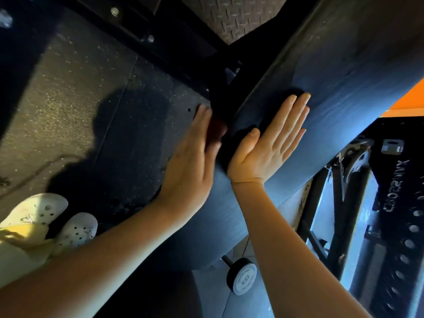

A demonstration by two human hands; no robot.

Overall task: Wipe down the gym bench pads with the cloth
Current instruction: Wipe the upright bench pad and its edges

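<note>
- The bench pad (332, 72), dark and a bit shiny, is running diagonally from bottom middle up to the top right, and it's taking up most of the view.
- The right hand (268, 143) is lying flat on the pad, back of the hand facing up, fingers straight and close together, pointing up along the pad. It's not gripping anything.
- The left hand (190, 152) is sitting edge-on at the pad's left edge, fingers straight too. It's not curling round anything either, just pressing sideways.
- Between the two hands a black lump is sitting on the pad edge, which I'm reading as the cloth (238, 120). It's touching the right thumb and reaching up past the right fingertips. Honestly it's so dark there that I can't tell where the cloth is ending and the pad beginning.
- The speckled rubber floor (75, 92) is showing on the left, with the person's shadow (119, 125) falling across it.
- Two white clogs (75, 230) with holes are poking in at the bottom left, next to some pale yellow fabric.
- A small wheel (242, 278) on a short axle is hanging just under the pad's low end.
- A black rack upright (403, 237) with a row of holes and white lettering is standing on the right, with an orange panel (410, 97) peeking out above it.
- A diamond plate (229, 17) is showing at the top.
</note>
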